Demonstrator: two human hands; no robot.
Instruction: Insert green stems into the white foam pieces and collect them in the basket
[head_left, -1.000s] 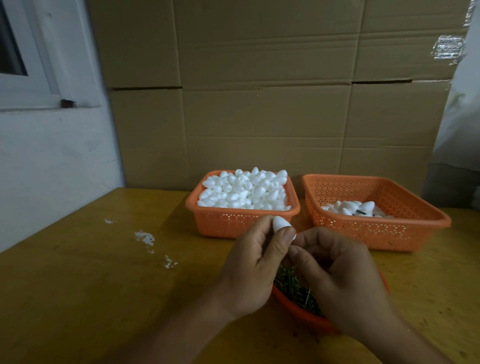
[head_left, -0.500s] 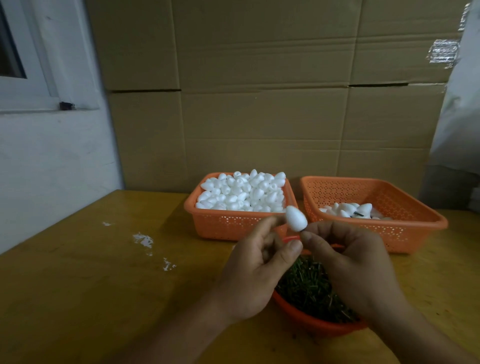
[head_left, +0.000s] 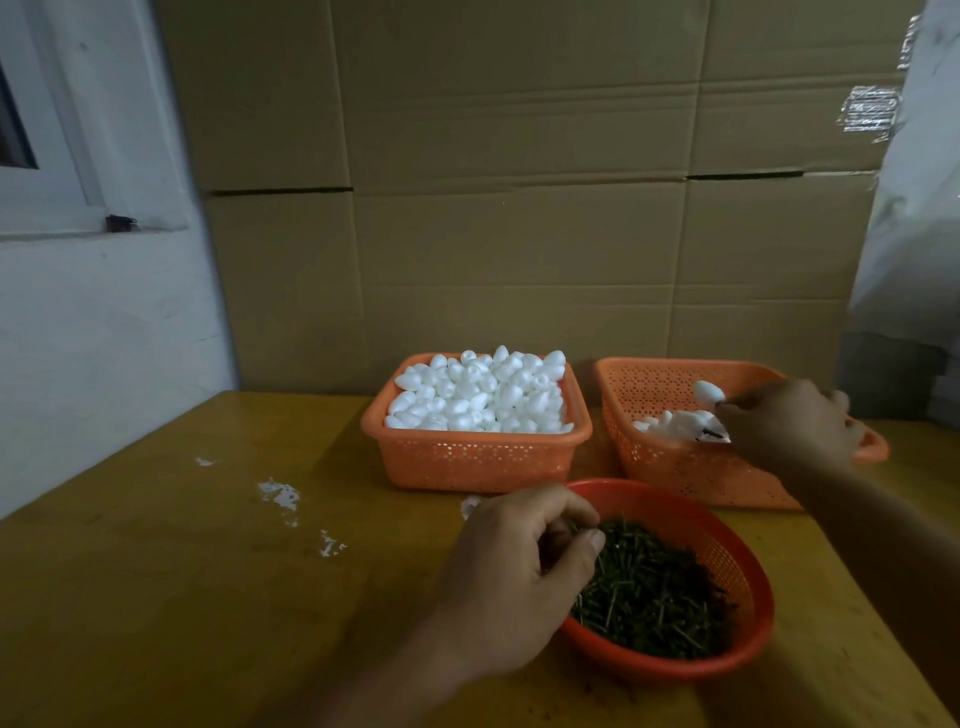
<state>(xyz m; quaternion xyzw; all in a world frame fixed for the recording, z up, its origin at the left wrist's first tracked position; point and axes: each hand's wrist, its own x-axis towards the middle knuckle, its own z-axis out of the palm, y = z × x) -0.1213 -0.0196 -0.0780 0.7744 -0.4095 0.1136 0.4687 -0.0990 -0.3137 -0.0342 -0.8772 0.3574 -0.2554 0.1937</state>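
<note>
Foam piece (head_left: 708, 392) pinched by right hand (head_left: 789, 423) over one of two baskets (head_left: 654, 387), left hand (head_left: 511, 577) seemingly pinching green stems (head_left: 654, 587)

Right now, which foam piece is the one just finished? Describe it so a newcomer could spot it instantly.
Find the two orange baskets by the cardboard wall; take the right basket, nearly empty. The foam piece is pinched in the right hand above a small white pile, the only one held up.

Hands apart: right hand (head_left: 789, 423) with foam piece (head_left: 709, 392) over basket (head_left: 675, 467).
</note>
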